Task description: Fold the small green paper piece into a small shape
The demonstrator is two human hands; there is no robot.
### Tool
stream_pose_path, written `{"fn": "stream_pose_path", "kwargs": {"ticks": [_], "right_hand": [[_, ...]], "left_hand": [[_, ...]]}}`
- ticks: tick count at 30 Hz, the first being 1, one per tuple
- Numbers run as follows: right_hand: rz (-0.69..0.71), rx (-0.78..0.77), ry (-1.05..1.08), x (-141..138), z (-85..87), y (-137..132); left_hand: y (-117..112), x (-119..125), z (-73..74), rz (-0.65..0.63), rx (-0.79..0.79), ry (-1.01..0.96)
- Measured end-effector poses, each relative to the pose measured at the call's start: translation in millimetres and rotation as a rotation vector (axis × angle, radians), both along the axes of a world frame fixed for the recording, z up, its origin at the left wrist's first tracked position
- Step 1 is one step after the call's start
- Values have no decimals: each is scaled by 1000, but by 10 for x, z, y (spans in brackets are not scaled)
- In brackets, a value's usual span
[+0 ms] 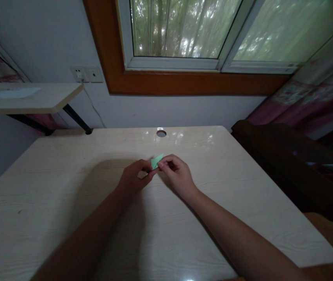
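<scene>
A small folded piece of green paper is held just above the pale wooden desk, near its middle. My left hand pinches the paper's lower left side with thumb and fingers closed. From the right, my right hand grips the same paper, fingers curled and pinched on its edge. Both hands meet at the paper, and most of it is hidden between the fingertips.
A round cable hole sits at the desk's far edge. A side shelf with a sheet of paper juts out at the left. Wall sockets and a window lie behind. Dark furniture stands to the right.
</scene>
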State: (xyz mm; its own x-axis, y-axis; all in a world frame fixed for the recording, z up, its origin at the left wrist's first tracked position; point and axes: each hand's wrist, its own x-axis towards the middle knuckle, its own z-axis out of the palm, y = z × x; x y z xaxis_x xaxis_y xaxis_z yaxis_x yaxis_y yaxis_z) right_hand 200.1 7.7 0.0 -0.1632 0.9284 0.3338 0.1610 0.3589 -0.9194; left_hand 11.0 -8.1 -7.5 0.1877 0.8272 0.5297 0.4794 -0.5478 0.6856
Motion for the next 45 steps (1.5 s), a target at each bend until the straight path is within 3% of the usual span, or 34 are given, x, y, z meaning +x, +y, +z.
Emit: {"fn": "stream_pose_path", "kwargs": {"ticks": [11, 18, 22, 28, 32, 45], "right_hand": [[-21, 97, -55, -17, 23, -39], [-65, 131, -69, -23, 23, -39], [-66, 134, -69, -12, 26, -31], [-26, 153, -72, -7, 38, -30], [-19, 159, -87, -7, 43, -38], [-31, 147, -87, 6, 14, -28]], "left_hand": [[10, 18, 10, 13, 65, 19], [-4, 33, 6, 10, -15, -20], [-37, 8, 33, -56, -53, -43], [-72, 19, 8, -159, -262, -326], [-58, 40, -44, -165, -312, -405], [-61, 48, -16, -197, -245, -366]]}}
